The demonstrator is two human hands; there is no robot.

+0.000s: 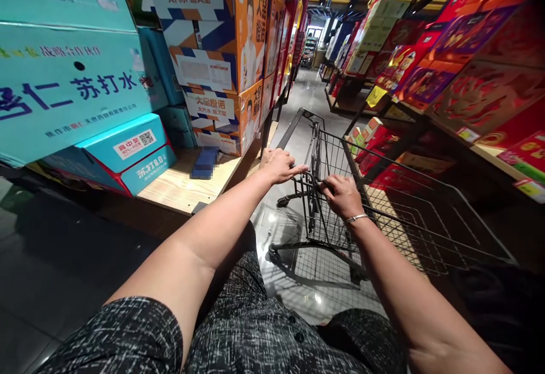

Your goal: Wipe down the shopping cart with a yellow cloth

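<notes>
A black wire shopping cart (394, 206) stands in front of me, turned to the right. My left hand (279, 165) is closed over the near left part of its frame, the thumb reaching toward the basket. My right hand (343, 195), with a silver bracelet at the wrist, wraps round the dark bar at the cart's near end. Bare wire mesh shows through much of the basket. To the left of my left hand, a dark blue flat object (205, 164), partly blurred out, lies on a wooden shelf (183, 189).
Turquoise cartons (72, 84) and orange-and-blue drink cartons (213, 50) are stacked on the left. Red and purple gift boxes (464, 50) fill shelves on the right, close to the cart's side. Between them, a shiny tiled aisle (309, 82) runs away ahead.
</notes>
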